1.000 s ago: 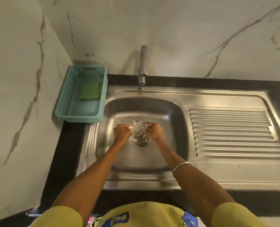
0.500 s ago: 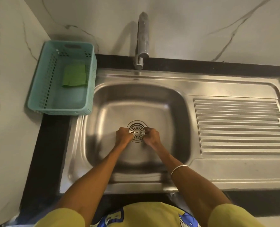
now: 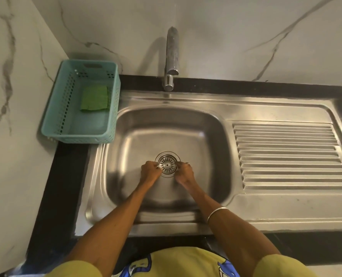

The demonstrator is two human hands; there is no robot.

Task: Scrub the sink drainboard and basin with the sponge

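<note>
Sponge (image 3: 94,98): green, flat in teal basket (image 3: 52,116), on desk (image 3: 66,176) left of basin (image 3: 142,136). Drainboard (image 3: 286,152): ribbed steel, right of basin. Strainer (image 3: 167,164): seated in drain at basin floor. Left hand (image 3: 150,172), right hand (image 3: 185,173): fingers curled, each grip pinching the strainer rim on opposite sides. Tap (image 3: 171,60): above basin.

Warm dim light, steel glare, wide-angle edge bending
</note>
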